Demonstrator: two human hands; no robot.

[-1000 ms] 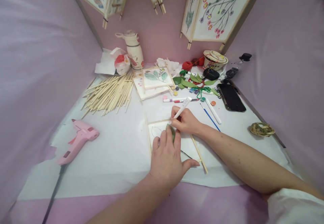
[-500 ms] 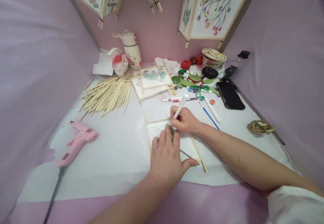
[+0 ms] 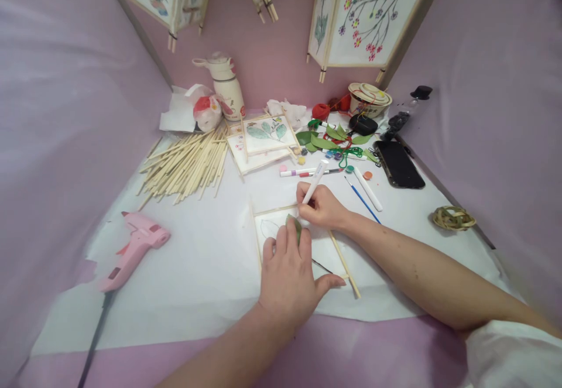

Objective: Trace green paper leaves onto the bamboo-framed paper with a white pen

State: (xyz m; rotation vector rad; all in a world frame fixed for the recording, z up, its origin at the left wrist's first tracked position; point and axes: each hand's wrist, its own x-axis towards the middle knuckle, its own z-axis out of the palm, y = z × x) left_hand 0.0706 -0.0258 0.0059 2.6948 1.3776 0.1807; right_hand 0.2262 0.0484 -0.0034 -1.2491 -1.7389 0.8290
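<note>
A small wood-framed paper panel (image 3: 329,253) lies on the white sheet in front of me. My left hand (image 3: 290,277) rests flat on it, fingers stretched out, pressing a green leaf (image 3: 295,225) against the paper. My right hand (image 3: 320,206) is closed around a white marker pen (image 3: 314,182), its tip down at the leaf's edge. A faint leaf outline (image 3: 268,228) shows on the paper to the left of the fingers.
A pink glue gun (image 3: 132,247) lies at the left with its cord trailing down. A pile of wooden sticks (image 3: 184,162), finished leaf panels (image 3: 267,133), a flask (image 3: 227,86), loose leaves, pens, a brush (image 3: 362,199), a phone (image 3: 398,165) and a woven ring (image 3: 453,218) surround the sheet. Painted screens stand behind.
The hands stay on the panel; the pen has tilted slightly in my right hand. The view has shifted down a little.
</note>
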